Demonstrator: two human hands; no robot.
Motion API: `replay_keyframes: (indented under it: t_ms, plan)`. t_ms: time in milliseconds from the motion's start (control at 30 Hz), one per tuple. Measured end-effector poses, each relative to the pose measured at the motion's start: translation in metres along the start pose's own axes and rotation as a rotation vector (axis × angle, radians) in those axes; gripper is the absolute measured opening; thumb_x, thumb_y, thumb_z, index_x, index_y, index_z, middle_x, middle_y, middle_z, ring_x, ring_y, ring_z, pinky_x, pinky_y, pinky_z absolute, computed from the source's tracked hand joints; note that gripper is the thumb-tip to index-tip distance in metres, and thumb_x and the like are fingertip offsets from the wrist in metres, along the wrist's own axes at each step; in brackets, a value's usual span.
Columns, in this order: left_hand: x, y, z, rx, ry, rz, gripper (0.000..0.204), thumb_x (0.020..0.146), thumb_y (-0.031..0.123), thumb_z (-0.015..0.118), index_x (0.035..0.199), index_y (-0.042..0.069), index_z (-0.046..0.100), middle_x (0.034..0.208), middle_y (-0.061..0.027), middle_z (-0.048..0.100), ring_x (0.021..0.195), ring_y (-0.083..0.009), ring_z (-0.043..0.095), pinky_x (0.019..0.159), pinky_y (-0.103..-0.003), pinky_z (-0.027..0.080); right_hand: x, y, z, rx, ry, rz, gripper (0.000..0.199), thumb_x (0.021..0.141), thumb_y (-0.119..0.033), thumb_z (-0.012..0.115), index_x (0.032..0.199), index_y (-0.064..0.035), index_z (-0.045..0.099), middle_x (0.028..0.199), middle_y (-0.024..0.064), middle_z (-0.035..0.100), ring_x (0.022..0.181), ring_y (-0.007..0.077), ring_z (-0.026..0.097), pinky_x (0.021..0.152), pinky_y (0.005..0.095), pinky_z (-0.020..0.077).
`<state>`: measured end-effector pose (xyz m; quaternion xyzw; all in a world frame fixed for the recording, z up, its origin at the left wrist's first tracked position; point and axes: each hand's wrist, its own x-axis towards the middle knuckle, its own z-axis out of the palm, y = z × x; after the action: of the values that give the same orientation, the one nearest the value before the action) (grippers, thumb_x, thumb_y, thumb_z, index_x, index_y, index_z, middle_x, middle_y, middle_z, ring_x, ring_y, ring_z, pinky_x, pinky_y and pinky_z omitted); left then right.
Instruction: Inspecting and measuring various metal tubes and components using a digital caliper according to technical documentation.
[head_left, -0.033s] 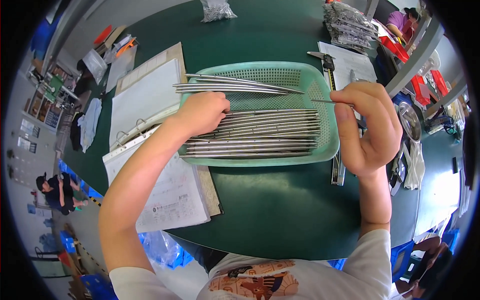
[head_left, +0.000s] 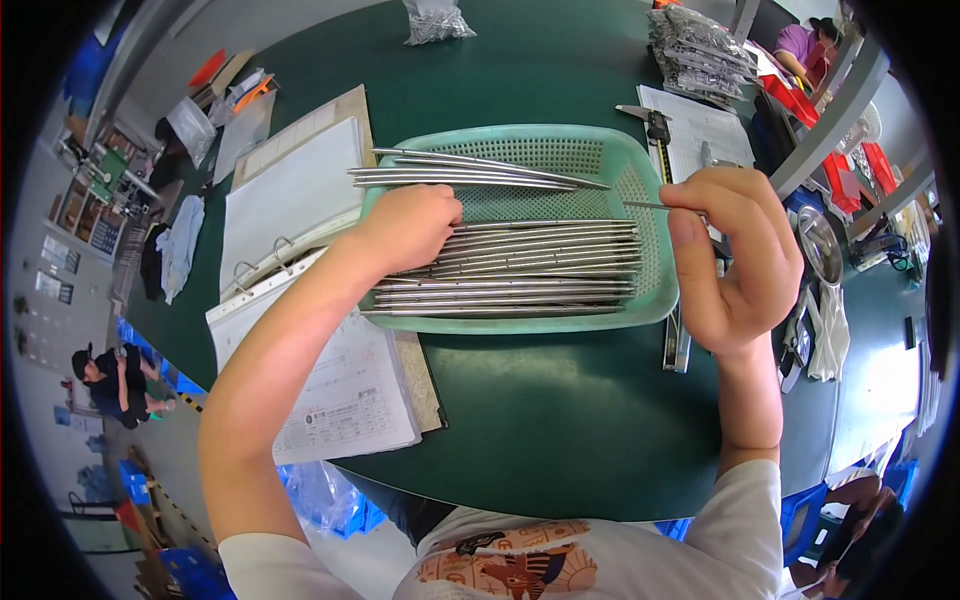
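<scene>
Rods (head_left: pixel 520 270), thin shiny steel, piled lengthwise in the green basket (head_left: pixel 655 300), my left hand (head_left: pixel 405 230) grasping some, my right hand (head_left: pixel 735 260) pinching a thin pin (head_left: pixel 645 206) over the basket's right rim.

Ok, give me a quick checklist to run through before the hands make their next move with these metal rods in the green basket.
1. Right hand pinches a thin rod at its end: ok.
2. Left hand rests on the rod pile: ok.
3. Green basket sits flat on the table: ok.
4. Upper rod bundle within the rim: not ok, ends overhang the left side.
5. Left hand's grip on any one rod: cannot tell.
</scene>
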<state>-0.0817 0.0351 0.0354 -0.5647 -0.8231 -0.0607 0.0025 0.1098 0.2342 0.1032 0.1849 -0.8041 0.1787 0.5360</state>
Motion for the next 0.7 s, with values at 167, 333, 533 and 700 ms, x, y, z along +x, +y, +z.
replay_keyframes:
  t_ms: [167, 333, 533, 700]
  plan:
    - [0.002, 0.004, 0.000, 0.152, -0.016, 0.037, 0.004, 0.073, 0.006, 0.053, 0.075, 0.003, 0.054, 0.079, -0.0109, 0.054, 0.076, -0.0295, 0.056, 0.065, -0.039, 0.046, -0.001, -0.001, 0.002, 0.004, -0.004, -0.005, 0.012, 0.064, 0.006, 0.060, 0.076, 0.0016, 0.059, 0.069, 0.0110, 0.056, 0.054, 0.0197, 0.053, 0.047, 0.0253, 0.0410]
    - [-0.015, 0.025, -0.040, 0.040, -0.049, -0.137, 0.010, 0.073, 0.006, 0.055, 0.081, 0.001, 0.053, 0.078, -0.0133, 0.056, 0.072, -0.0324, 0.055, 0.063, -0.041, 0.044, -0.010, -0.002, 0.013, 0.033, -0.056, 0.051, 0.010, 0.065, 0.004, 0.060, 0.074, -0.0002, 0.058, 0.068, 0.0096, 0.057, 0.053, 0.0212, 0.054, 0.046, 0.0273, 0.0416]
    - [-0.067, 0.083, -0.067, -0.108, -0.249, -0.282, 0.025, 0.073, 0.003, 0.058, 0.097, 0.000, 0.056, 0.079, -0.0145, 0.060, 0.061, -0.0284, 0.058, 0.056, -0.036, 0.046, -0.032, -0.005, 0.037, 0.122, -0.229, 0.013, 0.008, 0.068, -0.002, 0.061, 0.074, -0.0039, 0.056, 0.065, 0.0079, 0.058, 0.052, 0.0244, 0.056, 0.045, 0.0313, 0.0433]
    - [-0.105, 0.109, -0.052, -1.259, -0.139, -0.821, 0.022, 0.076, 0.005, 0.061, 0.097, -0.002, 0.058, 0.075, -0.0070, 0.059, 0.058, -0.0138, 0.058, 0.051, -0.026, 0.049, -0.045, -0.034, 0.045, 0.347, -0.371, -0.008, 0.012, 0.065, -0.004, 0.063, 0.076, -0.0038, 0.058, 0.067, 0.0065, 0.060, 0.052, 0.0218, 0.057, 0.044, 0.0297, 0.0436]
